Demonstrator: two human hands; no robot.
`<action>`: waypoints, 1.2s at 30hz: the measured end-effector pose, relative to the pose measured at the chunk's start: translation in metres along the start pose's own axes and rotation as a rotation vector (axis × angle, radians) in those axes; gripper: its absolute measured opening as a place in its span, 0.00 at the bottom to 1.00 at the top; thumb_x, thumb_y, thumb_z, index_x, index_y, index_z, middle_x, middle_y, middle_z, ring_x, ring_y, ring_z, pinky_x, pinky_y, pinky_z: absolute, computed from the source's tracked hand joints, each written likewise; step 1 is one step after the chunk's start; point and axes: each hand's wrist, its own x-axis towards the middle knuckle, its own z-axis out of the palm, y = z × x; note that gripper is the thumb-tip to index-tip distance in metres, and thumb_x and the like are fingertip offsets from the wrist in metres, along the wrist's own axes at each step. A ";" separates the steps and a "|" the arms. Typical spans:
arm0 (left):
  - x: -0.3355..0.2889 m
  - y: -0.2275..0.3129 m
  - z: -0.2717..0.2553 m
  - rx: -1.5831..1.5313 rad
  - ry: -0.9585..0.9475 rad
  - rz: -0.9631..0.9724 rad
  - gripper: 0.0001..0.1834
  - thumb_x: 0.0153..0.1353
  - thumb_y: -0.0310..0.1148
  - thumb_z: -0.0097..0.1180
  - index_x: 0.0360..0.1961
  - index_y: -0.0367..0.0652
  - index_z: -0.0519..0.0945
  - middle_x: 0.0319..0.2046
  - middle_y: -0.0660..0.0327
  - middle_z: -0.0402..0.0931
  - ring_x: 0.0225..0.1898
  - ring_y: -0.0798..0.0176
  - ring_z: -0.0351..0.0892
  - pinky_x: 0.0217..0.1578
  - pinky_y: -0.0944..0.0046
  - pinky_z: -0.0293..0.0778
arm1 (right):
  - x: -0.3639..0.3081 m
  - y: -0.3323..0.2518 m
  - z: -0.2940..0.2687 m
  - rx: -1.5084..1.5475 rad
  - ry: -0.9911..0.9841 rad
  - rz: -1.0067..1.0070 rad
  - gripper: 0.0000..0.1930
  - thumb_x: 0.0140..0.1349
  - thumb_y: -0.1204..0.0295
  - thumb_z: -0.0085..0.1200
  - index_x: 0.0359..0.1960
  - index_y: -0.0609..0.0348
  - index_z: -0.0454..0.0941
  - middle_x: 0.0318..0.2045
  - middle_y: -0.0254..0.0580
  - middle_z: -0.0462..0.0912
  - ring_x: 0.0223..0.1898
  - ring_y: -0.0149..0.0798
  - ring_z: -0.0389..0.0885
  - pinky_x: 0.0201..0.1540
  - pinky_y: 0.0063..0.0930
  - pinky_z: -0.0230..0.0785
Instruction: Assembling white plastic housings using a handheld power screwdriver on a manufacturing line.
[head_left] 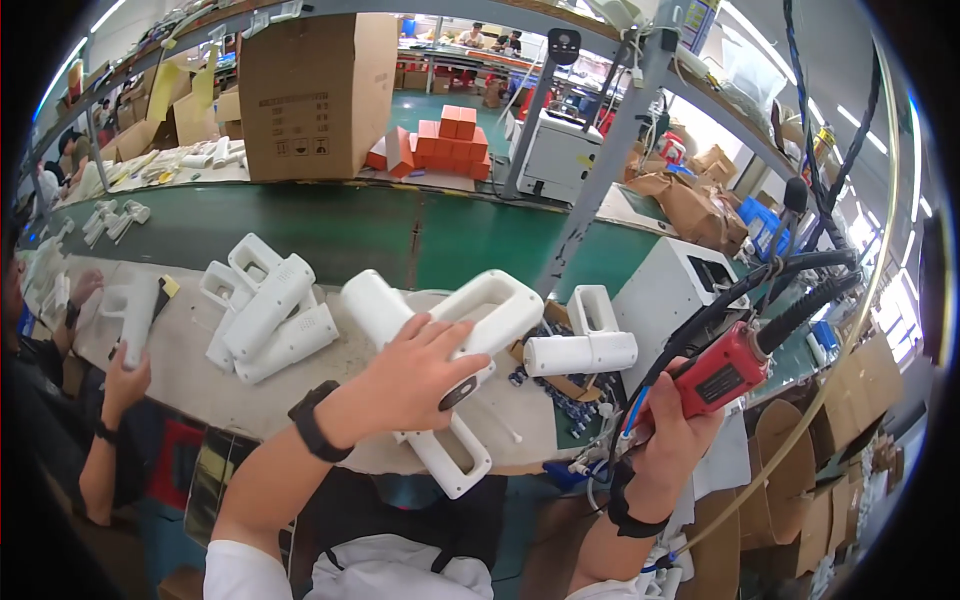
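My left hand (405,380) lies across a white plastic handheld device (500,315) with a loop handle, fingers curled over its body at the near edge of the bench. Below that hand, another white loop handle (455,458) sticks out; whether it belongs to a second device is hidden. My right hand (675,425) grips a red electric screwdriver (722,370) on a thick black cable, raised to the right of the bench. Its tip is hard to make out. A further white device (580,352) rests between my hands, beside a carton of small dark parts (580,405).
Several white devices (265,315) are piled left of my hand. A co-worker's hand (125,385) holds one farther left. A green conveyor belt (480,240) runs behind the bench, with a large cardboard box (310,100) and orange boxes (450,140) beyond. A white machine (665,300) stands right.
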 end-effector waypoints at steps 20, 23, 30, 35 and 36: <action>-0.003 -0.097 0.056 0.202 -0.341 0.040 0.28 0.36 0.32 0.70 0.44 0.54 0.77 0.61 0.56 0.63 0.65 0.51 0.58 0.68 0.43 0.47 | -0.004 0.009 -0.011 -0.107 -0.090 -0.037 0.14 0.55 0.72 0.64 0.37 0.64 0.73 0.18 0.35 0.75 0.14 0.27 0.72 0.15 0.16 0.60; -0.019 -0.114 0.054 0.268 -0.399 0.082 0.27 0.36 0.29 0.69 0.42 0.54 0.77 0.61 0.59 0.63 0.66 0.52 0.57 0.69 0.43 0.46 | -0.005 0.011 -0.008 -0.117 -0.101 -0.041 0.14 0.55 0.71 0.64 0.37 0.64 0.73 0.18 0.35 0.75 0.14 0.26 0.72 0.15 0.16 0.60; -0.061 -0.137 0.050 0.407 -0.377 0.095 0.14 0.43 0.24 0.62 0.33 0.51 0.79 0.66 0.66 0.61 0.67 0.50 0.56 0.68 0.43 0.50 | -0.011 0.012 0.002 -0.130 -0.118 -0.036 0.13 0.56 0.72 0.63 0.37 0.63 0.73 0.17 0.34 0.74 0.14 0.26 0.72 0.15 0.15 0.60; -0.077 -0.151 0.064 0.470 -0.430 0.010 0.14 0.46 0.25 0.61 0.37 0.50 0.79 0.63 0.67 0.63 0.66 0.50 0.57 0.65 0.47 0.55 | -0.013 0.014 0.014 -0.110 -0.114 -0.023 0.12 0.56 0.72 0.63 0.37 0.63 0.73 0.17 0.34 0.74 0.14 0.26 0.72 0.15 0.15 0.59; -0.078 -0.150 0.067 0.462 -0.383 0.006 0.17 0.43 0.22 0.62 0.37 0.48 0.78 0.62 0.64 0.64 0.64 0.48 0.59 0.65 0.50 0.58 | -0.013 0.014 0.016 -0.105 -0.112 -0.006 0.12 0.56 0.72 0.63 0.37 0.63 0.73 0.17 0.34 0.74 0.14 0.26 0.71 0.15 0.15 0.59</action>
